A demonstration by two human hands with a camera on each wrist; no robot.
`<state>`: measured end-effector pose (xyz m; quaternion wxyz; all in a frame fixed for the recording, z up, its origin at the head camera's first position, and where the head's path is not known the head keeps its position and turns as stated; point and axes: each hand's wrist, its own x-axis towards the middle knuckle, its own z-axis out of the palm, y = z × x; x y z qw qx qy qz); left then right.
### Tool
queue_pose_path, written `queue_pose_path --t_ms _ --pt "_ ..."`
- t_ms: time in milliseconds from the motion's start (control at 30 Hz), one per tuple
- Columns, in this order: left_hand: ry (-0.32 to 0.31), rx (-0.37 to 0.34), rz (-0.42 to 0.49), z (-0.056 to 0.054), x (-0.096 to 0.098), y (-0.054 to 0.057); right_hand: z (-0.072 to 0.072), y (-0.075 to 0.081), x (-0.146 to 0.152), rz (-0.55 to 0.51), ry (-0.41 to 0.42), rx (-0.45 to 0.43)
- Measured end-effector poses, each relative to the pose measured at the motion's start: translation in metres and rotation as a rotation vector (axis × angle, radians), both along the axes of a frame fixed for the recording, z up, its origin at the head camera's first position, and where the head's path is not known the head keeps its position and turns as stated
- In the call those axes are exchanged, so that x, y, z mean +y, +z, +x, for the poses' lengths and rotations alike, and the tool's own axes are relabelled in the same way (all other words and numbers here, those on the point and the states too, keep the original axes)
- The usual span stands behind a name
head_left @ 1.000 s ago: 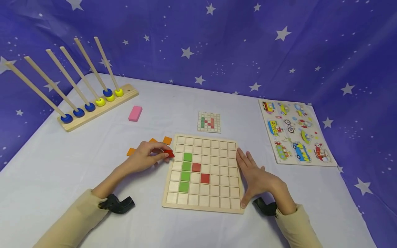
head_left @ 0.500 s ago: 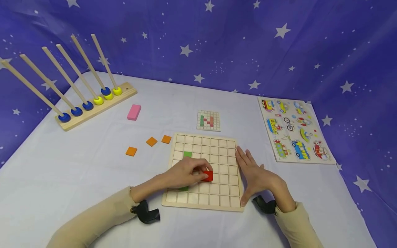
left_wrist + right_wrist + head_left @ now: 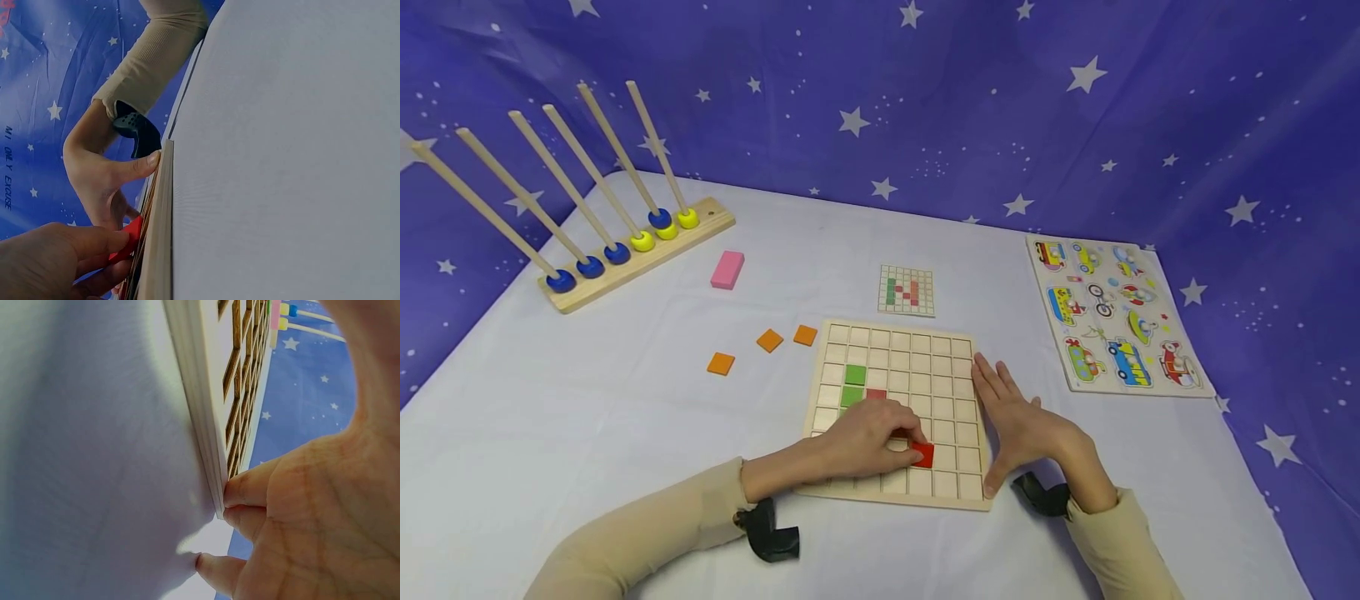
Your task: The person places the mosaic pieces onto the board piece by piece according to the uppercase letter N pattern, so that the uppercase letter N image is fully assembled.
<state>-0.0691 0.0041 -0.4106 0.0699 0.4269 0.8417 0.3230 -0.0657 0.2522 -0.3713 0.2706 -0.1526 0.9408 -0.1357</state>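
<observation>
My left hand pinches a red square tile between thumb and fingers, low over the lower right part of the wooden grid board. In the left wrist view the red tile is tilted close to the board's surface. Green tiles and another red tile lie in the board's cells; my left hand covers others. My right hand lies with straight, spread fingers along the board's right edge. The right wrist view shows its fingertips against that edge.
Three orange tiles lie left of the board. Behind it is a small pattern card. A pink block and a bead-and-peg abacus stand back left. A vehicle picture puzzle lies at right.
My left hand has carried the red tile from left of the board across it, then lower and slightly right. My right hand has stayed at the board's edge.
</observation>
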Motion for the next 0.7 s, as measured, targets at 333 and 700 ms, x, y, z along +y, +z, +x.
queue_pose_path --t_ms 333,700 --pt "0.072 0.020 0.030 0.0064 0.0024 0.0008 -0.0001 0.0024 0.0010 0.004 -0.006 -0.017" --pt "0.044 0.178 0.002 0.0044 0.0003 -0.0008 -0.0021 0.0008 0.0004 0.002 0.006 -0.006"
